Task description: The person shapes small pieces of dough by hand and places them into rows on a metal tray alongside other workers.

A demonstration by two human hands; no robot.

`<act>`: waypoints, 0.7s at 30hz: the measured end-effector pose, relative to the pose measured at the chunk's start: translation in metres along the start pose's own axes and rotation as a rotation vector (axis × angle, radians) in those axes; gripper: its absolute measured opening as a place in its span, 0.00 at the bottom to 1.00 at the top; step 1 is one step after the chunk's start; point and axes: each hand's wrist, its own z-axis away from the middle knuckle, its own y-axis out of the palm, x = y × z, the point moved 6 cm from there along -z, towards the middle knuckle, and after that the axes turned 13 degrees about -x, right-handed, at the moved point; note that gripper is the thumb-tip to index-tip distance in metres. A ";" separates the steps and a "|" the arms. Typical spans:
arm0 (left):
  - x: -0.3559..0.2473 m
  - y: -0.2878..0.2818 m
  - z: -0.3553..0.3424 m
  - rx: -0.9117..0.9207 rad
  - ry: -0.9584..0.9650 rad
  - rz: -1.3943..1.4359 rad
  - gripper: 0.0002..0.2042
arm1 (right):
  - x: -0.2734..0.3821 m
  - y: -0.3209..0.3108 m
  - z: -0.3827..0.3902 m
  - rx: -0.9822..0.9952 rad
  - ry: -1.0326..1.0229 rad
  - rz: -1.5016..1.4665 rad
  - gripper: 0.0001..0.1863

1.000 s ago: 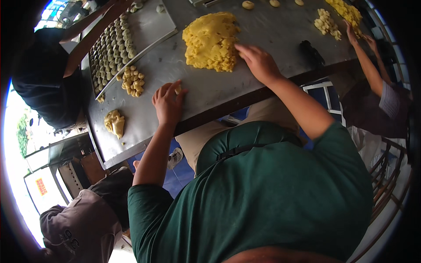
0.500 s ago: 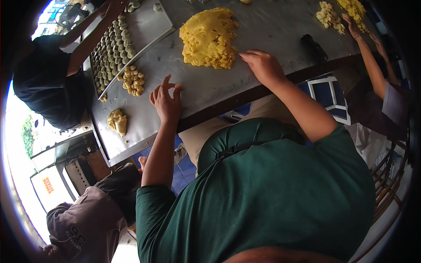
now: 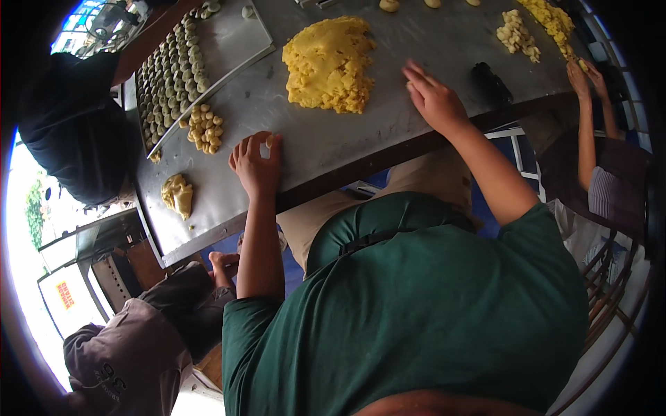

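My left hand [image 3: 257, 165] hovers over the metal table's near side, fingers curled and thumb meeting the index finger; whether a small piece is pinched there I cannot make out. To the right, my right hand [image 3: 438, 100] is over the tabletop with its fingers stretched out, apart from the big crumbly mound of yellow dough [image 3: 329, 66]. Left of my left hand lie a pile of small pale-yellow balls [image 3: 206, 128] and a smooth lump of dough [image 3: 177, 195]. Several pale round dough pieces [image 3: 389, 5] sit at the far edge of view.
A tray [image 3: 243, 52] holds rows of greenish-grey balls at the left, beside a person in black [image 3: 73, 132]. At right are a black object [image 3: 492, 84], a pale crumbly heap [image 3: 518, 36] and another person's hands [image 3: 581, 75] by yellow dough. Someone sits lower left [image 3: 132, 347].
My right hand has moved right, away from the yellow mound. The fingers of my left hand have curled in toward the thumb. The co-worker's hands at right have come nearer the table edge.
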 end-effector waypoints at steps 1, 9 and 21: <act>0.001 0.000 0.000 -0.001 0.002 0.019 0.12 | -0.005 -0.004 0.006 -0.137 -0.004 0.129 0.13; -0.010 0.003 -0.007 -0.046 0.077 0.079 0.12 | 0.018 0.037 -0.039 -0.112 0.056 -0.036 0.20; 0.000 -0.004 -0.003 -0.091 0.076 0.055 0.13 | 0.004 0.023 -0.033 -0.274 -0.155 0.155 0.13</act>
